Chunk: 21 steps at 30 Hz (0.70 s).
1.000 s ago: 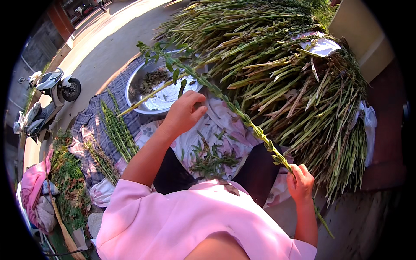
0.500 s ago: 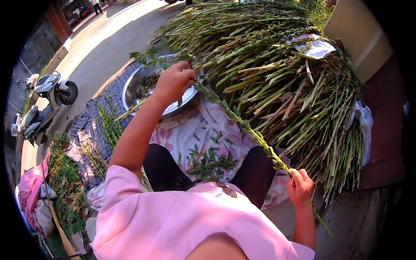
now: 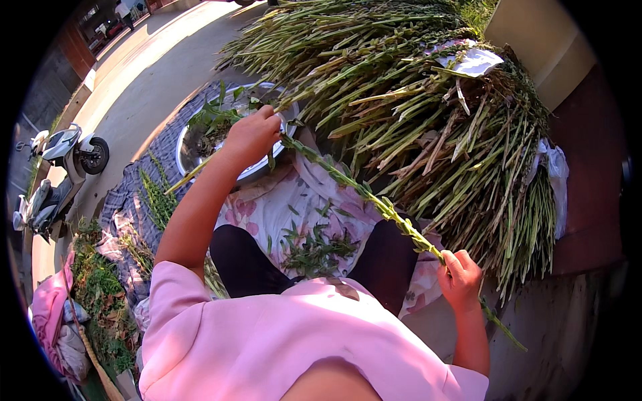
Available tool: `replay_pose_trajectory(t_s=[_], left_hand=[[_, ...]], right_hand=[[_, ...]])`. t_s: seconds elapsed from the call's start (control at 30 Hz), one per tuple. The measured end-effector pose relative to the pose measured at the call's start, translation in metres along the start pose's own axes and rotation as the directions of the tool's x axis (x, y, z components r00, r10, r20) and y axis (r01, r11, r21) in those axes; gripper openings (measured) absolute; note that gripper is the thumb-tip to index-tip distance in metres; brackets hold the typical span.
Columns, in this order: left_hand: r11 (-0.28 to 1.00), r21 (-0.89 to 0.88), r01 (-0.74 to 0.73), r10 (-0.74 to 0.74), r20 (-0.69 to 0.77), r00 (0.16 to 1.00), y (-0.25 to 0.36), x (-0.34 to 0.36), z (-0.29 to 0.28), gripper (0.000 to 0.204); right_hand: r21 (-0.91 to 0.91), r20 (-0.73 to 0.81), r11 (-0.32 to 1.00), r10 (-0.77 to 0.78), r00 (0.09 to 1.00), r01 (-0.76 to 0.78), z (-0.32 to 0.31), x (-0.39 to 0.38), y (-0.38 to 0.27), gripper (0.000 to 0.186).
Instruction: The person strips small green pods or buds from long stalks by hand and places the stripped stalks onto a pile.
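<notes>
My left hand (image 3: 253, 135) is shut around the leafy upper part of a long green stalk (image 3: 386, 208) lined with pods, over a metal basin (image 3: 186, 160) containing leaves and debris. Farther down the same stalk, my right hand (image 3: 459, 279) grips it, with the cut end sticking out below. The stalk slants from the basin down to the right, across my knees. Beneath it, loose green leaves (image 3: 314, 250) lie on a pink floral cloth (image 3: 247, 212). Part of the basin is hidden by my left hand and the leafy tip.
A large heap of cut stalks (image 3: 428, 134) fills the right. A plaid cloth (image 3: 124, 190) with leafy stalks (image 3: 160, 200), a pile of greens (image 3: 100, 294) and pink fabric (image 3: 50, 301) lie left. Behind are a parked scooter (image 3: 67, 160) and a distant person (image 3: 124, 12) on the pavement.
My left hand moved up and left and took hold of the stalk's upper part, whose leafy tip has dropped leftward over the basin. My right hand keeps its grip.
</notes>
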<state>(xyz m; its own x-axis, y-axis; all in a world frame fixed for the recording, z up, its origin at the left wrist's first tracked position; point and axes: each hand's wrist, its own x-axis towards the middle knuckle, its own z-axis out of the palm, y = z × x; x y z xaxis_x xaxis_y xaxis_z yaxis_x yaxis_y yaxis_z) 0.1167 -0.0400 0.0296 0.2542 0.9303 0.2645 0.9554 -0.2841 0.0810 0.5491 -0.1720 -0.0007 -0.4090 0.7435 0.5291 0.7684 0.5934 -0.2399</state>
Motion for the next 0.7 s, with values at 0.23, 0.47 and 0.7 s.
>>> replay_pose_trajectory(t_s=[0.23,0.47,0.7], left_hand=[[0.991,0.057,0.121,-0.106,-0.220,0.970,0.015,-0.016,0.019,0.017],[0.960,-0.122,0.251,-0.279,-0.405,0.871,0.034,-0.039,0.034,0.012],[0.824,-0.530,0.198,-0.300,-0.112,0.947,0.069,-0.079,0.046,0.012]], right_hand=[[0.000,0.034,0.998,0.069,0.997,-0.069,0.001,-0.003,-0.002,0.022],[0.160,0.075,0.972,0.164,0.984,-0.174,0.012,-0.022,-0.010,0.020],[0.381,0.206,0.877,0.227,0.952,-0.292,0.023,-0.021,-0.017,0.017]])
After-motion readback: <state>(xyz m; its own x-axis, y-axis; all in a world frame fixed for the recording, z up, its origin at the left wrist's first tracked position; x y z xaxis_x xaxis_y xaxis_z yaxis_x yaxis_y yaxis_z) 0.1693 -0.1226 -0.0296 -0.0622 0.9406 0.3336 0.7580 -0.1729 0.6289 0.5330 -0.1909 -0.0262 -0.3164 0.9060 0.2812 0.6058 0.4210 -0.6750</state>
